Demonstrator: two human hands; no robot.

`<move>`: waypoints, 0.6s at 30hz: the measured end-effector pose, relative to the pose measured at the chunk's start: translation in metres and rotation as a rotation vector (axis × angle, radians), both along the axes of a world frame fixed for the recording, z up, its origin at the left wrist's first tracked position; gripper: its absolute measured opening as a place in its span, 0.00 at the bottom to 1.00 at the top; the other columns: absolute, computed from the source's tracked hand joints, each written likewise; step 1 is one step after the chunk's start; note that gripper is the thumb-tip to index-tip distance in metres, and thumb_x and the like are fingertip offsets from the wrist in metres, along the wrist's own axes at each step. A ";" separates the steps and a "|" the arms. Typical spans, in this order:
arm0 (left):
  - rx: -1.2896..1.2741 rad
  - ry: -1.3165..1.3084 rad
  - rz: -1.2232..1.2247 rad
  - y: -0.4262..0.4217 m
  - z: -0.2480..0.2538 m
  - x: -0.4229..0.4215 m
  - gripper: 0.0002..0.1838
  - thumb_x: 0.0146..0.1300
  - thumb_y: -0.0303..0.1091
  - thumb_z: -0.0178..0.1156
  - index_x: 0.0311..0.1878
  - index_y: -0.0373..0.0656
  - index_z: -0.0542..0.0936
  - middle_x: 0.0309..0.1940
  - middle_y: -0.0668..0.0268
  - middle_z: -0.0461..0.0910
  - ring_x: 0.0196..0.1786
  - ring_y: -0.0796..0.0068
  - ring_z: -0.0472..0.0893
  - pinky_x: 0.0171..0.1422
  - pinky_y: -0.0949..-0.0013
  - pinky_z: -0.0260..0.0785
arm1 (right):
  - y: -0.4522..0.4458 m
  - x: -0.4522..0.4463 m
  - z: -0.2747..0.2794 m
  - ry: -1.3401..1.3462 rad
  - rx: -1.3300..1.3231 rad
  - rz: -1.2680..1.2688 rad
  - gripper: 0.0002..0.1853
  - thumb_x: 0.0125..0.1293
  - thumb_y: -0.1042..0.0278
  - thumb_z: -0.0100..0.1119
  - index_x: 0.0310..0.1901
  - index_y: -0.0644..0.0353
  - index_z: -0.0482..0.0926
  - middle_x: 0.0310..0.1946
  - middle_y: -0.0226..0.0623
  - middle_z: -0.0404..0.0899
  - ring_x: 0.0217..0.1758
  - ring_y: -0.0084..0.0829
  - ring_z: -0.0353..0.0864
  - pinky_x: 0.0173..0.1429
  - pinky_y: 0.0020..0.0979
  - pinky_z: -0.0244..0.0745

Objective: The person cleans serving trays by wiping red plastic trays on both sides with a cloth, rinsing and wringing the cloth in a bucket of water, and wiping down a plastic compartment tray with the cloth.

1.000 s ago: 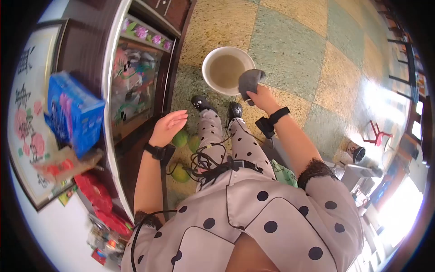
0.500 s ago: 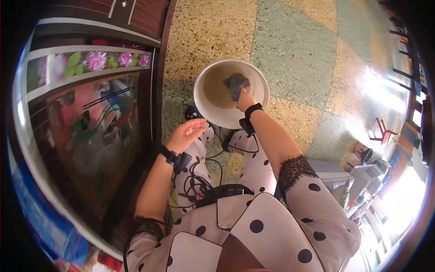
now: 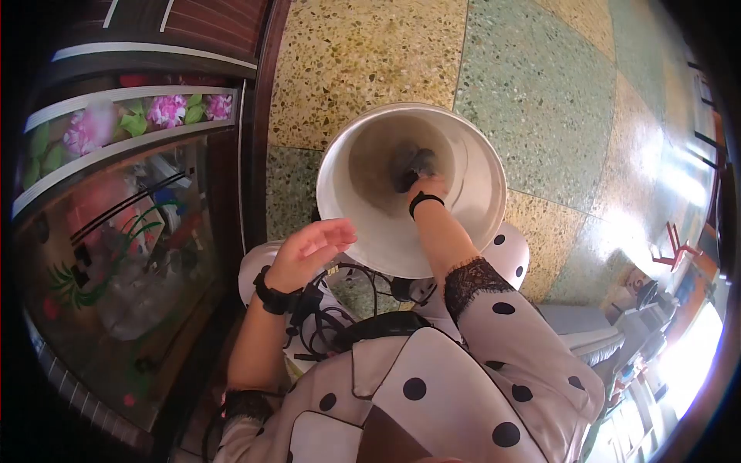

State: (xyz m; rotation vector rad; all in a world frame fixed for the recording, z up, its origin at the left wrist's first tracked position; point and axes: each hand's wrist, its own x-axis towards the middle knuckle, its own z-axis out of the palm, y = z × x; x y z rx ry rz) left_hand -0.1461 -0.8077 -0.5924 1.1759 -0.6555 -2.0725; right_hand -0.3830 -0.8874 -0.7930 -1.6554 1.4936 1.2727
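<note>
A large white bucket (image 3: 370,237) stands on the floor between my knees, with murky water inside it. My right hand (image 3: 429,185) reaches down into the bucket, its fingers closed on a dark grey cloth (image 3: 414,163) at the water. Near the bucket's left rim is my left hand (image 3: 312,251), palm turned inward and fingers stretched out, holding nothing. Both wrists carry black straps.
On the left stands a dark cabinet with a glass door (image 3: 139,262) and a floral strip (image 3: 166,112). Black cables (image 3: 324,316) hang at my lap. A red stool (image 3: 677,248) is at the far right on the tiled floor (image 3: 532,100).
My body has lowered toward the bucket, which looks larger. My right hand and the grey cloth went from beside the rim down into the bucket. My left hand stays extended near it.
</note>
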 end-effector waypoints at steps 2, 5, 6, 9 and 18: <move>0.011 0.077 0.026 0.004 -0.001 0.001 0.22 0.70 0.25 0.53 0.66 0.35 0.66 0.60 0.57 0.74 0.64 0.64 0.73 0.68 0.62 0.65 | 0.047 -0.008 -0.107 0.037 -0.023 -0.035 0.26 0.70 0.63 0.48 0.68 0.61 0.66 0.71 0.41 0.62 0.68 0.46 0.67 0.60 0.48 0.72; 0.014 0.049 0.039 0.005 -0.002 -0.003 0.22 0.70 0.25 0.53 0.66 0.35 0.66 0.59 0.57 0.74 0.63 0.64 0.74 0.68 0.62 0.65 | 0.031 0.007 -0.038 -0.295 0.123 0.126 0.22 0.70 0.65 0.48 0.64 0.59 0.72 0.69 0.43 0.65 0.68 0.41 0.68 0.62 0.45 0.71; 0.010 0.046 0.042 0.005 -0.002 -0.004 0.22 0.70 0.25 0.53 0.66 0.35 0.66 0.59 0.57 0.74 0.63 0.64 0.74 0.68 0.62 0.65 | 0.028 0.001 -0.045 -0.298 0.119 0.130 0.22 0.70 0.65 0.48 0.64 0.59 0.72 0.69 0.43 0.65 0.68 0.41 0.68 0.62 0.45 0.71; 0.006 0.003 0.019 0.007 -0.001 -0.004 0.22 0.70 0.26 0.53 0.66 0.35 0.66 0.59 0.58 0.74 0.63 0.64 0.74 0.68 0.62 0.65 | 0.038 -0.036 -0.135 -0.114 -0.092 0.089 0.21 0.70 0.62 0.47 0.62 0.58 0.74 0.67 0.43 0.67 0.65 0.43 0.72 0.64 0.44 0.69; 0.010 -0.023 0.014 -0.013 -0.004 -0.025 0.22 0.71 0.29 0.51 0.66 0.34 0.65 0.58 0.54 0.74 0.61 0.63 0.75 0.68 0.60 0.66 | -0.027 -0.027 0.042 -0.771 -0.030 -0.970 0.23 0.65 0.49 0.55 0.44 0.65 0.83 0.45 0.53 0.82 0.46 0.52 0.81 0.52 0.41 0.74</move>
